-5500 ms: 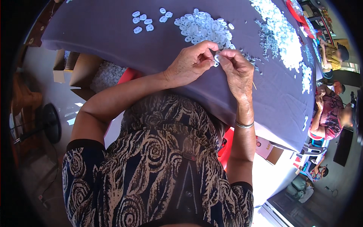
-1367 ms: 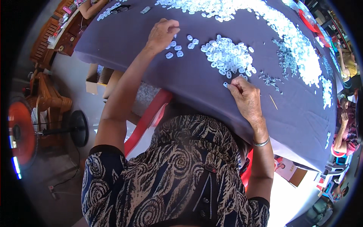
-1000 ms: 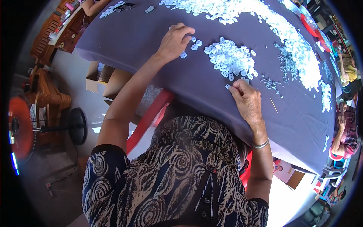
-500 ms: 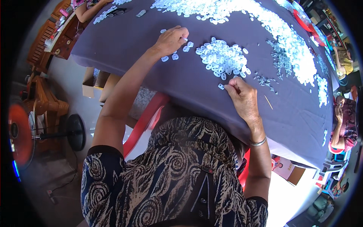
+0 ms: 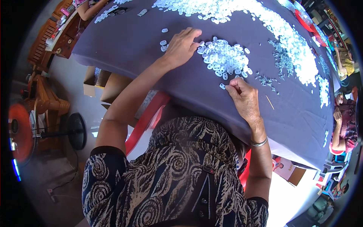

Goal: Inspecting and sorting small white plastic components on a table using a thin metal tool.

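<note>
A table covered in a dark purple cloth (image 5: 132, 45) holds many small white ring-shaped pieces. My left hand (image 5: 181, 45) lies flat at the left edge of a small heap of white pieces (image 5: 225, 58), its fingertips touching them. My right hand (image 5: 244, 96) rests on the cloth just below that heap, with its fingers pinched together beside a single white piece (image 5: 222, 86). Whether something sits between those fingers is hidden. A silver bangle (image 5: 259, 143) circles my right wrist.
A long band of white pieces (image 5: 280, 30) runs across the far side, and small grey parts (image 5: 281, 58) lie right of the heap. A thin stick (image 5: 269, 102) lies by my right hand. Other people sit at the right (image 5: 342, 125) and top left (image 5: 89, 9). A fan (image 5: 22, 132) stands left.
My left hand slid rightward from the loose pieces at the left to the heap's edge. My right hand stayed pinched below the heap.
</note>
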The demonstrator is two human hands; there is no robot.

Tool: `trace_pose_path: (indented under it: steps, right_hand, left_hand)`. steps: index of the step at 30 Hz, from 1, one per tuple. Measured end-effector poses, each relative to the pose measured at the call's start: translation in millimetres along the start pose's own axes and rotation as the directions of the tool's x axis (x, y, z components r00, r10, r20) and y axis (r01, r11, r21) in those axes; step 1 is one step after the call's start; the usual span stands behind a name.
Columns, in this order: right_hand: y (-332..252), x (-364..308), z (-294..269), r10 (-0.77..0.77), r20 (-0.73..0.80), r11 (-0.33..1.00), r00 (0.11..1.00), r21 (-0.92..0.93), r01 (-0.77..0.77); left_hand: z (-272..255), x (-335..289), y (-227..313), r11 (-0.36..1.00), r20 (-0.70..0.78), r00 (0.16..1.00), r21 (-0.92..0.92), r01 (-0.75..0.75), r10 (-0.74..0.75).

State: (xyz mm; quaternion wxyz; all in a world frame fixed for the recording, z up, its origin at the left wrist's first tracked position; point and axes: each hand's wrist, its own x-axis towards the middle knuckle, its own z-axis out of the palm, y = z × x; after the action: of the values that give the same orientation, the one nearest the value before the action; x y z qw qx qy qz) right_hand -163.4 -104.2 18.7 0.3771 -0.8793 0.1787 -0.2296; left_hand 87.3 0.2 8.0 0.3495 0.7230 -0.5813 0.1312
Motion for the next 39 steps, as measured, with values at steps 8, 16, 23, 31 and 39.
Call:
trace_pose_path:
  steps: [8, 16, 23, 31, 39]
  right_hand:
    - [-1.3, 0.4, 1.2, -0.023, 0.011, 0.999, 1.000, -0.033, 0.024]
    - [-0.9, -0.5, -0.3, -0.023, -0.005, 1.000, 1.000, -0.020, 0.022]
    - [17.3, 5.8, -5.8, -0.002, -0.274, 0.993, 0.962, 0.111, 0.033]
    - [32.2, 9.7, -28.1, 0.142, -0.269, 0.978, 0.953, 0.185, -0.093]
    - [27.9, 7.6, -23.7, 0.118, -0.195, 0.990, 0.974, 0.095, -0.101]
  left_hand:
    - [0.7, -16.3, -22.8, 0.979, 0.038, 0.999, 0.200, -0.031, 0.024]
    - [-21.8, -10.9, -84.9, 0.968, -0.045, 0.992, 0.226, -0.107, 0.120]
    - [-34.8, -7.8, -118.4, 0.971, -0.117, 0.985, 0.215, -0.103, 0.130]
    - [-13.7, -4.8, -8.0, 0.998, 0.118, 0.991, -0.023, 0.063, -0.060]
    - [19.5, 6.2, 26.9, 0.992, 0.279, 0.960, -0.122, 0.018, 0.017]
